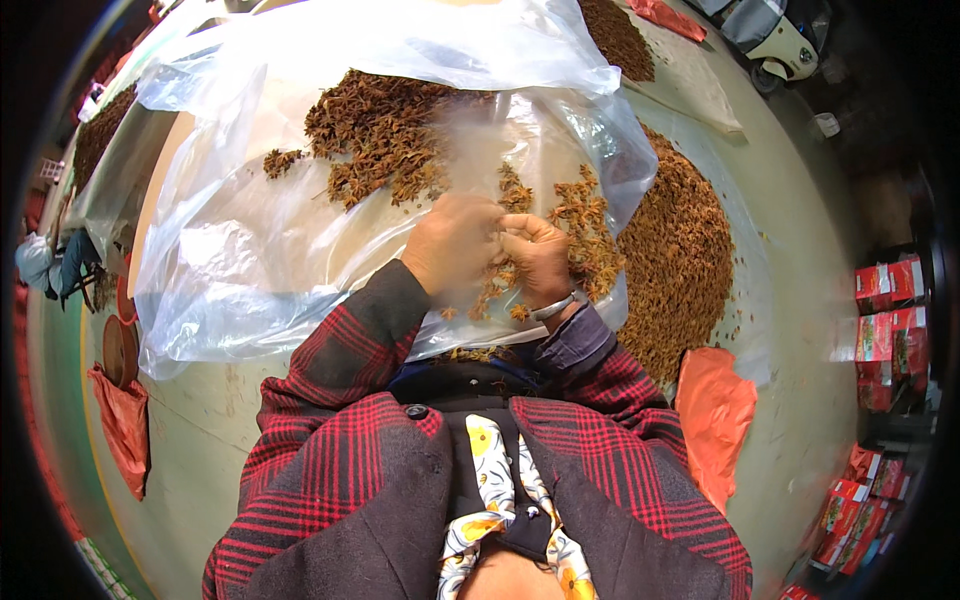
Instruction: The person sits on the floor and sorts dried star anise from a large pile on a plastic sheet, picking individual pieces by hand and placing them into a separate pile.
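Note:
My left hand (455, 244) and my right hand (537, 251) meet over a table covered with clear plastic sheeting (292, 247). A hazy smudge blurs the left fingers. On the right hand, thumb and forefinger are pinched together, but whatever lies between them is too small or hidden to make out. Beyond the left hand spreads a heap of brown dried star anise (382, 127). Lighter star anise (585, 225) lies in a loose band just right of the right hand, and a few single pieces (519, 311) are scattered below the hands.
A large mound of star anise (675, 247) covers the floor at right, beside an orange-red sack (716, 420). Another red sack (124, 427) lies at left. Red boxes (889, 337) are stacked far right; a scooter (784, 45) stands top right. A seated person (56, 262) is at far left.

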`<state>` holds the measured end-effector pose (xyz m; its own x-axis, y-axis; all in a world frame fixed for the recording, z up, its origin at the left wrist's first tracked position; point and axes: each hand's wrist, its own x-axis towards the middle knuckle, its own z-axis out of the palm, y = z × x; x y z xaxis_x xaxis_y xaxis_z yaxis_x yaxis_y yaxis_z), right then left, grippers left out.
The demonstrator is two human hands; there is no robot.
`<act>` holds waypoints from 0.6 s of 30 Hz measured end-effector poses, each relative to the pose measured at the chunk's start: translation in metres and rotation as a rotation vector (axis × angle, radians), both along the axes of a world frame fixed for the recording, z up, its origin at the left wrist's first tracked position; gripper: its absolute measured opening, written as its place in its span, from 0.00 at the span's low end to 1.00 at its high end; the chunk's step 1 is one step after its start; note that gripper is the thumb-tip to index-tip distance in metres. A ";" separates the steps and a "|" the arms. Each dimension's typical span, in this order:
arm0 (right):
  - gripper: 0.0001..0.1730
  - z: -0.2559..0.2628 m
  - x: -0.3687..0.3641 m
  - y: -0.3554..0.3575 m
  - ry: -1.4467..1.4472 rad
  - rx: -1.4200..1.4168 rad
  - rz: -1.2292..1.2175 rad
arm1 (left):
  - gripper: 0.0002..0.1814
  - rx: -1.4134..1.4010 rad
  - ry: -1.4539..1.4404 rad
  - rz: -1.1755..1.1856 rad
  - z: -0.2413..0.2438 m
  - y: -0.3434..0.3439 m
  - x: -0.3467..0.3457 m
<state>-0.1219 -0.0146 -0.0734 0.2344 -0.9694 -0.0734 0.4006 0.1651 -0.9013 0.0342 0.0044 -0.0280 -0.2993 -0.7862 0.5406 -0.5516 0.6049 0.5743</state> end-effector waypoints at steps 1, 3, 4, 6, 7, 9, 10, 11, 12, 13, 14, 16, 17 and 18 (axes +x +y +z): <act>0.06 -0.001 -0.002 0.001 0.015 0.007 0.031 | 0.10 -0.162 -0.107 -0.055 0.003 0.000 0.001; 0.06 0.002 -0.007 0.003 0.043 0.023 0.104 | 0.08 -0.236 -0.155 -0.115 -0.001 0.000 0.005; 0.06 0.001 -0.008 0.006 0.099 0.040 0.087 | 0.08 -0.151 -0.094 -0.122 -0.011 0.000 0.007; 0.05 -0.002 -0.012 0.012 0.200 -0.004 0.130 | 0.09 -0.048 -0.113 -0.014 -0.026 0.005 0.009; 0.05 -0.003 -0.014 0.016 0.248 -0.025 0.148 | 0.09 -0.044 -0.129 0.084 -0.034 0.007 0.009; 0.05 0.000 -0.016 0.025 0.287 -0.027 0.221 | 0.10 -0.039 -0.160 0.275 -0.046 0.009 0.009; 0.05 0.004 -0.018 0.030 0.306 -0.032 0.252 | 0.11 0.086 -0.093 0.279 -0.047 0.009 0.014; 0.05 0.008 -0.019 0.033 0.325 -0.037 0.283 | 0.10 0.282 -0.179 0.141 -0.046 0.011 0.019; 0.06 0.010 -0.023 0.032 0.311 -0.043 0.246 | 0.10 0.472 -0.264 -0.007 -0.039 0.011 0.022; 0.06 0.008 -0.029 0.027 0.303 -0.048 0.205 | 0.09 0.539 -0.314 -0.119 -0.033 0.013 0.025; 0.07 0.004 -0.034 0.017 0.297 -0.052 0.163 | 0.09 0.606 -0.361 -0.233 -0.027 0.014 0.029; 0.08 0.002 -0.034 -0.003 0.362 -0.080 0.060 | 0.09 0.528 -0.442 -0.243 -0.028 0.005 0.039; 0.10 0.007 -0.031 -0.012 0.395 -0.065 0.020 | 0.09 0.378 -0.476 -0.143 -0.038 -0.008 0.049; 0.11 -0.004 -0.032 -0.026 0.403 -0.068 0.021 | 0.09 0.298 -0.441 0.106 -0.065 -0.034 0.065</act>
<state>-0.1535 -0.0409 -0.0772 0.2193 -0.9706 -0.0995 0.0102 0.1043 -0.9945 0.0997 -0.0300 -0.0928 -0.3580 -0.9245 0.1307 -0.8285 0.3791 0.4121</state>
